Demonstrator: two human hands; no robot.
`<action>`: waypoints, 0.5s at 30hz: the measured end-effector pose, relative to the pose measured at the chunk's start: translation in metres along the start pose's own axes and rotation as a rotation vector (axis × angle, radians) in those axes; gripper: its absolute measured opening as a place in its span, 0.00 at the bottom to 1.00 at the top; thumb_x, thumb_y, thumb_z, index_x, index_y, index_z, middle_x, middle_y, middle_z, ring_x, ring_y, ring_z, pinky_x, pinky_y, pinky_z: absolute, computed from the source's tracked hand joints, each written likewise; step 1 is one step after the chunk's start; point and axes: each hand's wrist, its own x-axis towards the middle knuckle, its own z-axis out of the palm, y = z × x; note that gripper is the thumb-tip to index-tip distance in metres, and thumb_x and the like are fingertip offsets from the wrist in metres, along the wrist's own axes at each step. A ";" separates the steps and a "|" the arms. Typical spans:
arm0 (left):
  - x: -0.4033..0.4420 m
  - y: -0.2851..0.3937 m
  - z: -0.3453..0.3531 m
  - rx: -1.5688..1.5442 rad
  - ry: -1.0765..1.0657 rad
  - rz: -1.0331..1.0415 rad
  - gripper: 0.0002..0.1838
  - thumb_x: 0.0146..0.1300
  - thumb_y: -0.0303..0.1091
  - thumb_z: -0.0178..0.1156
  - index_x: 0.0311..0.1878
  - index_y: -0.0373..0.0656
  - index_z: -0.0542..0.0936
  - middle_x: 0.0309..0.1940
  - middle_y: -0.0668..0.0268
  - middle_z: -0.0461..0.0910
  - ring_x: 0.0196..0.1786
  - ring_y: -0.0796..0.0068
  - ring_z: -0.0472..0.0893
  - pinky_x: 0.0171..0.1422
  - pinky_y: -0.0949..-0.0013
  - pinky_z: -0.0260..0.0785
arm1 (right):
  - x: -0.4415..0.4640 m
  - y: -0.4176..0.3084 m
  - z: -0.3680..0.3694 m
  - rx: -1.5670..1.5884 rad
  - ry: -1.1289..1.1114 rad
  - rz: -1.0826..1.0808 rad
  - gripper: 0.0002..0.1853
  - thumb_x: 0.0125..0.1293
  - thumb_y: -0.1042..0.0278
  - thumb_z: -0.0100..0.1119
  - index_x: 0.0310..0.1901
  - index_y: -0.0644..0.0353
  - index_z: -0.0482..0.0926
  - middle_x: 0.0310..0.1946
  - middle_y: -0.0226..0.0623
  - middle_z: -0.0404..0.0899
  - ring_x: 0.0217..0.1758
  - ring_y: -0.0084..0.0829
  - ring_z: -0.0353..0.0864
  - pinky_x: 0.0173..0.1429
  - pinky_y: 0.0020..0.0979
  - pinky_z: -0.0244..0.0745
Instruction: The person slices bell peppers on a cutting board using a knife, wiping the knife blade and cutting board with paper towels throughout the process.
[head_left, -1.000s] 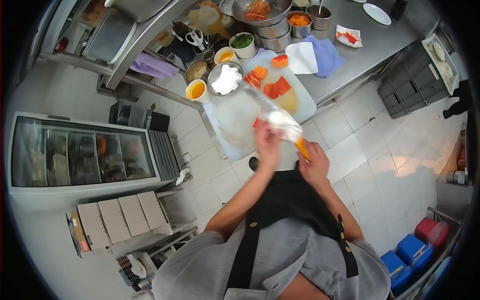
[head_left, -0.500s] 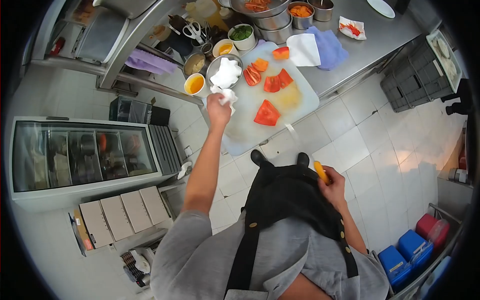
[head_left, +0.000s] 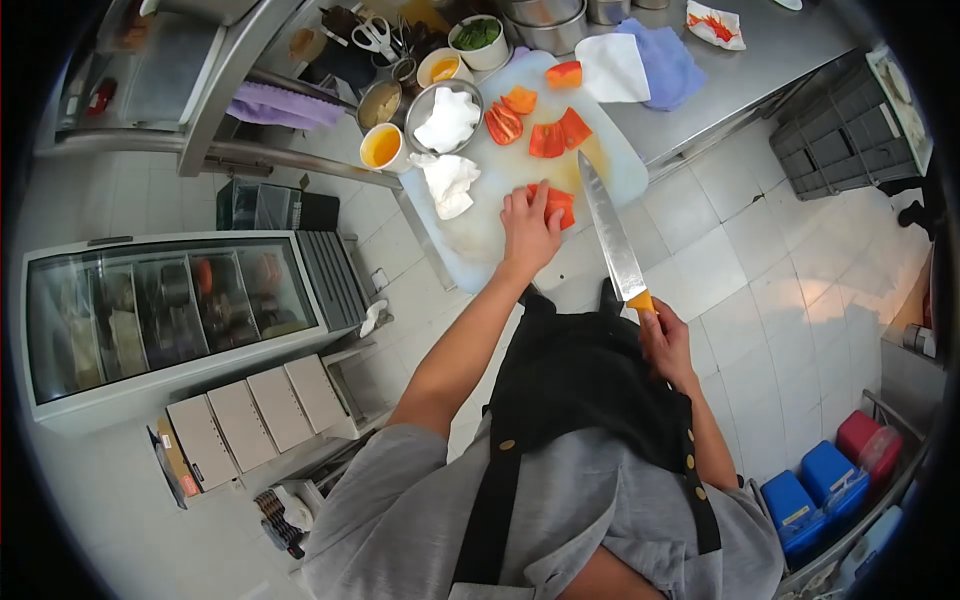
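Note:
My left hand point(head_left: 530, 230) rests on a piece of red bell pepper point(head_left: 562, 208) on the white cutting board point(head_left: 470, 240), its fingers curled over the near-left part and hiding some of it. In my right hand point(head_left: 665, 345) is a chef's knife point(head_left: 612, 230), gripped by its yellow handle. The blade points away from me along the board's right edge, apart from the pepper under my left hand. More red pepper pieces point(head_left: 547, 140) lie farther up the board, beside an orange piece point(head_left: 519, 100). A crumpled white paper towel point(head_left: 450, 185) sits left of my left hand.
At the board's left stand a metal bowl point(head_left: 443, 117) with white paper and a cup of orange liquid point(head_left: 381, 147). A white cloth point(head_left: 613, 68) and a purple cloth point(head_left: 664, 65) lie behind it. A grey crate point(head_left: 845, 130) stands to the right.
My left hand has let go of the paper towel on the board and moved right onto the pepper piece. My right hand has swung the knife forward, so its blade now shows.

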 end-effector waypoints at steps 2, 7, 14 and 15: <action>0.001 0.004 0.000 0.011 -0.051 -0.080 0.27 0.61 0.37 0.65 0.62 0.37 0.76 0.53 0.52 0.68 0.55 0.51 0.70 0.58 0.50 0.64 | -0.004 0.004 -0.002 -0.007 -0.006 0.028 0.20 0.77 0.59 0.55 0.62 0.62 0.77 0.22 0.28 0.75 0.18 0.17 0.71 0.25 0.24 0.70; -0.011 0.023 0.002 0.129 -0.097 -0.253 0.28 0.66 0.35 0.58 0.65 0.28 0.71 0.53 0.52 0.68 0.55 0.51 0.70 0.58 0.49 0.64 | -0.003 0.012 -0.006 -0.009 -0.079 0.034 0.20 0.76 0.59 0.56 0.62 0.62 0.77 0.21 0.27 0.75 0.19 0.17 0.71 0.26 0.23 0.69; -0.024 0.017 0.002 0.109 -0.109 -0.275 0.28 0.64 0.30 0.57 0.67 0.30 0.70 0.58 0.54 0.67 0.59 0.52 0.67 0.60 0.51 0.61 | -0.008 0.022 -0.003 -0.152 -0.043 -0.031 0.17 0.75 0.63 0.57 0.59 0.63 0.79 0.20 0.28 0.76 0.22 0.17 0.72 0.28 0.25 0.68; -0.025 0.014 -0.001 0.199 -0.114 -0.162 0.28 0.63 0.29 0.57 0.67 0.32 0.70 0.60 0.55 0.67 0.61 0.52 0.67 0.61 0.51 0.60 | -0.010 0.019 -0.004 -0.169 -0.020 -0.030 0.17 0.75 0.63 0.57 0.58 0.63 0.80 0.19 0.28 0.75 0.21 0.18 0.72 0.27 0.26 0.68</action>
